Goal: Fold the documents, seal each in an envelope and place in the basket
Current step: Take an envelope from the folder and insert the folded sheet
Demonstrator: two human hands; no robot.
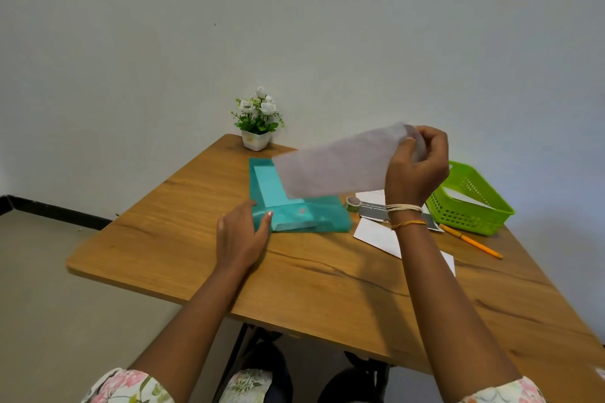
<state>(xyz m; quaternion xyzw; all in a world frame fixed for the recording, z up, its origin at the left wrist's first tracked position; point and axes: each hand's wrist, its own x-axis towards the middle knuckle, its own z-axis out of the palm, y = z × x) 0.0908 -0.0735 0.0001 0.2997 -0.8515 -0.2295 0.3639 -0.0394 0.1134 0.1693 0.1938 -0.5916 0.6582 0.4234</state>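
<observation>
r hand [415,170] grip: sheet [334,170] long axis left-right

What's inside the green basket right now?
One white envelope or folded paper lies slanted inside the green basket. The near wall hides its lower edge, so anything beneath it can't be seen.

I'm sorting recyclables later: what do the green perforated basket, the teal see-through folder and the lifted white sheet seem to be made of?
The green perforated basket looks like moulded plastic: uniform bright colour, a regular grid of holes. The teal see-through folder seems thin glossy plastic film, since paper shows through it. The lifted white sheet, pinched by the right hand, looks like matt paper; it bends limply, though motion blur hides its surface.
</observation>
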